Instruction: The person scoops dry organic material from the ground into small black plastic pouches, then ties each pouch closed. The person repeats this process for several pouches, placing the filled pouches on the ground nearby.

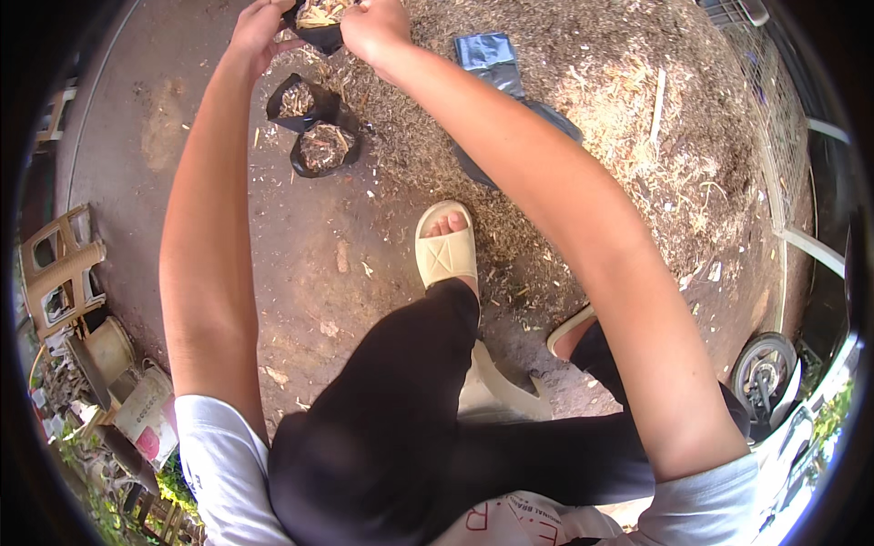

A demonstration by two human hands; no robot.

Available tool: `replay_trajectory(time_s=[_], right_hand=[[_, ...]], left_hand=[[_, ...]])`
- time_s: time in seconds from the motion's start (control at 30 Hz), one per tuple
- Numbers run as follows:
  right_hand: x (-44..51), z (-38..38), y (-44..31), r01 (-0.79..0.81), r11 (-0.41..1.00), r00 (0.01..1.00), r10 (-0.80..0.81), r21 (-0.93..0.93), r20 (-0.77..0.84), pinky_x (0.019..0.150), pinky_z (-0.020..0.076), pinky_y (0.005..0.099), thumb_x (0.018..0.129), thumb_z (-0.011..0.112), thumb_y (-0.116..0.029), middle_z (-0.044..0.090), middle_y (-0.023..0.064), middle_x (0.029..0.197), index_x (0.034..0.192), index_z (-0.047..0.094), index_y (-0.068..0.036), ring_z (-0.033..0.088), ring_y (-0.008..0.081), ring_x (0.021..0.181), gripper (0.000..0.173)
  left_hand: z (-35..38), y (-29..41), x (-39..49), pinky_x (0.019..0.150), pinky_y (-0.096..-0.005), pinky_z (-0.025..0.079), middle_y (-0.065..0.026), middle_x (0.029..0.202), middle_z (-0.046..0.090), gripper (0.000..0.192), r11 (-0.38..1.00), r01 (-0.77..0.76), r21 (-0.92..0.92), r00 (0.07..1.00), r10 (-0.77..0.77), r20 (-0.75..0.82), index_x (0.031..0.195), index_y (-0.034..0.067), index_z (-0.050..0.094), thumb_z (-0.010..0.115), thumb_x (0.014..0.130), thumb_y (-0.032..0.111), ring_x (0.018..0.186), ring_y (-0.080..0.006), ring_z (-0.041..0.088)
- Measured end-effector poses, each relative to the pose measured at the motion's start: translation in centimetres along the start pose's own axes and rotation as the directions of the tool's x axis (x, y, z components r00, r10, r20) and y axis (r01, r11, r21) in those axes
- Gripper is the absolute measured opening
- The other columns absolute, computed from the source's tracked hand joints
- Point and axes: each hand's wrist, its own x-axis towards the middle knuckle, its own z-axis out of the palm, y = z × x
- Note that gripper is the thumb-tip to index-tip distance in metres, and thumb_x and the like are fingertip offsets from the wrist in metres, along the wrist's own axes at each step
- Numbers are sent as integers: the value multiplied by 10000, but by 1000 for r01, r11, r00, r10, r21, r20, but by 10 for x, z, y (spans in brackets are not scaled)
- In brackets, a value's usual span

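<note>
At the top edge, a black plastic bag filled with wood shavings [319,15] is between my hands. My left hand [263,34] grips its left side, and my right hand [374,24] has its fingers closed on the right rim. Just below stand two more open black bags of shavings, touching each other: an upper one [296,102] and a lower one [326,147]. A stack of folded dark plastic bags [488,58] lies on the shavings right of my right hand. Another dark plastic piece [554,119] is partly hidden under my right forearm.
A broad heap of wood shavings [614,102] covers the ground at the right, beside wire mesh [768,123]. My sandalled foot [447,249] is near the middle, with a pale plastic stool [498,389] below. A wheel [763,372] stands lower right; boxes and scrap [140,413] lie lower left.
</note>
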Motion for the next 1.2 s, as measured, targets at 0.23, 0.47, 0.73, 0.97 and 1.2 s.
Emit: replay_trajectory(time_s=[0.23,0.47,0.73,0.97,1.2], right_hand=[[-6,52,46,-195,980,981,194,32,13,854,568,431,931,641,-185,739,233,974,923,707,26,736,355,950,222],[-10,63,68,-271,948,899,311,-168,309,932,559,440,856,684,-158,722,273,1106,1036,739,49,706,397,1069,279],[-43,-51,37,403,910,840,-324,-100,436,929,528,452,881,727,-233,606,203,1231,1184,598,-37,653,375,1090,383],[-45,-181,64,364,889,891,-245,-278,382,865,547,411,941,711,-244,592,148,1265,1253,559,-70,680,268,1030,388],[-52,-200,91,427,845,880,-306,-322,364,889,547,434,942,672,-134,638,138,1223,1150,630,-42,681,304,1036,231]], left_hand=[[-4,-85,26,931,-473,552,1,1100,612,114,970,69,232,997,-59,-50,1047,121,621,629,1012,229,1087,-159,581],[1,-121,57,652,-294,452,13,744,628,167,827,-27,562,997,63,-44,888,56,677,684,955,210,718,-104,560],[-41,-137,83,731,-309,520,-58,834,716,129,735,-82,673,994,112,-1,943,74,712,718,886,189,787,-166,672],[-27,-110,76,701,-388,665,-83,932,717,213,778,101,620,981,27,-193,1041,48,683,693,890,198,837,-202,712],[-28,-115,73,744,-390,658,-100,1063,701,304,750,208,628,964,-49,-260,1114,82,694,735,872,260,980,-238,702]])
